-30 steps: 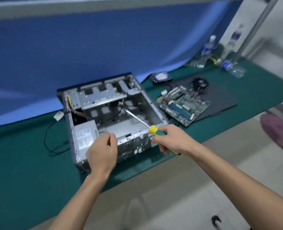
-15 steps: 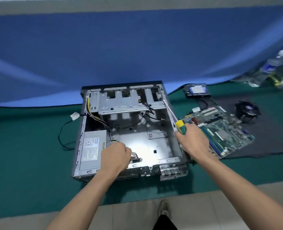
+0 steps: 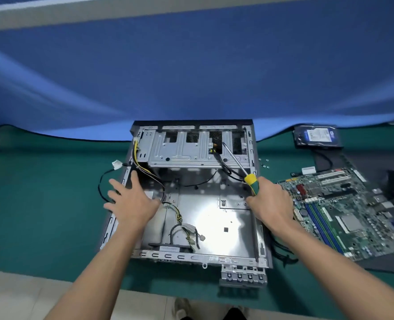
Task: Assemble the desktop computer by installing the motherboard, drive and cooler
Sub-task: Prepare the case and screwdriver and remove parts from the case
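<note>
No readable text anywhere here. The hard drive [image 3: 315,136] at the back right carries a white and blue label, but its print is too small and blurred; the motherboard [image 3: 344,211] markings are equally illegible.

Open computer case [image 3: 214,215] lies centre on the green tabletop [image 3: 41,204]. Left hand [image 3: 133,202] spreads over its nine-o'clock side; right hand [image 3: 270,204] grips a screwdriver [image 3: 251,183]. Motherboard [image 3: 344,211] lies at three o'clock.

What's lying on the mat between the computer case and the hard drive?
In the head view, a few small screws lie on the green mat between them.
</note>
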The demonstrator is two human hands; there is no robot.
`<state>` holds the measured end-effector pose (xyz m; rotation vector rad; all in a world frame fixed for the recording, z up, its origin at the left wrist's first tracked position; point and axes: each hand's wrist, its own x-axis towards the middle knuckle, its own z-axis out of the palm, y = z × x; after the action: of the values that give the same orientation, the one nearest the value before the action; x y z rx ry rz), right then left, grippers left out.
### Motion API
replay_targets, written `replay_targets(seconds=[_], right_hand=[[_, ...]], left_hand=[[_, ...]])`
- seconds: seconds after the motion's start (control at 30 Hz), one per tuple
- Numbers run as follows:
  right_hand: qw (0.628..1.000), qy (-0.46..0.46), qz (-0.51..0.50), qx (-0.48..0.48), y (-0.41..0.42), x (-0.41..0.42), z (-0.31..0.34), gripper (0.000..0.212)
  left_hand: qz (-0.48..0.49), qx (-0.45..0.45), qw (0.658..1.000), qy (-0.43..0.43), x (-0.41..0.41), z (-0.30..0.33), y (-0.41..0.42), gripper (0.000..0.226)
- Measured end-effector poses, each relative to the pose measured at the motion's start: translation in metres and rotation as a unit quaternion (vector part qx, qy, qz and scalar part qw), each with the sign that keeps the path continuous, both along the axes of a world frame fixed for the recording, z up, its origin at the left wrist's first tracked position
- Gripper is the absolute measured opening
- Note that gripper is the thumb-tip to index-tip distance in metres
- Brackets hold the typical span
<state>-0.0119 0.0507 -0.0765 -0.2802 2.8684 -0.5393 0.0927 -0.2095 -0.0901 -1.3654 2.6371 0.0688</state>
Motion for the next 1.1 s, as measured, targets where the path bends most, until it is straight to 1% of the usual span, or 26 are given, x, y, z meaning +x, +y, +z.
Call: replay_targets(seconds=[0.17, 0.3, 0.47, 0.7, 0.83, 0.9, 0.93, 0.97, 1.03, 1.1], right_hand=[[1.000, 0.026, 0.005, -0.016, 0.002, 0.006, 0.001, 0.017], [1.000, 0.025, 0.011, -0.010, -0.004, 0.015, 0.001, 0.020], [0.999, 0.029, 0.012, -0.007, -0.024, 0.026, 0.005, 0.018], [1.000, 0.010, 0.008, 0.006, -0.056, 0.046, 0.004, 0.014], [1.000, 0.002, 0.005, 0.004, -0.059, 0.043, 0.005, 0.014], [1.000, -0.010, 0.006, 0.004, -0.056, 0.042, 0.005, 0.011], [1.000, -0.018, 0.011, -0.001, -0.054, 0.041, 0.005, 0.009], [0.999, -0.028, 0.012, -0.012, -0.051, 0.039, 0.005, 0.012], [0.997, -0.050, -0.003, -0.055, -0.039, 0.034, 0.006, 0.025], [0.992, -0.064, -0.031, -0.103, -0.023, 0.025, 0.004, 0.036]], left_hand=[[-0.015, -0.018, 0.999, 0.029, 0.010, 0.004, -0.002, 0.078], [-0.010, -0.025, 0.998, 0.055, 0.022, 0.003, -0.003, 0.071], [-0.005, -0.016, 0.997, 0.070, 0.037, 0.006, -0.023, 0.069], [-0.018, -0.030, 0.998, 0.043, 0.050, 0.004, -0.055, 0.065], [-0.022, -0.041, 0.999, -0.018, 0.046, 0.004, -0.055, 0.057], [-0.064, -0.071, 0.994, -0.045, 0.038, 0.004, -0.045, 0.055], [-0.096, -0.080, 0.991, -0.044, 0.032, 0.005, -0.038, 0.053], [-0.132, -0.078, 0.988, -0.033, 0.025, 0.005, -0.028, 0.051], [-0.204, -0.036, 0.978, 0.020, 0.005, 0.007, -0.002, 0.044], [-0.257, 0.017, 0.961, 0.100, -0.018, 0.009, 0.026, 0.034]])
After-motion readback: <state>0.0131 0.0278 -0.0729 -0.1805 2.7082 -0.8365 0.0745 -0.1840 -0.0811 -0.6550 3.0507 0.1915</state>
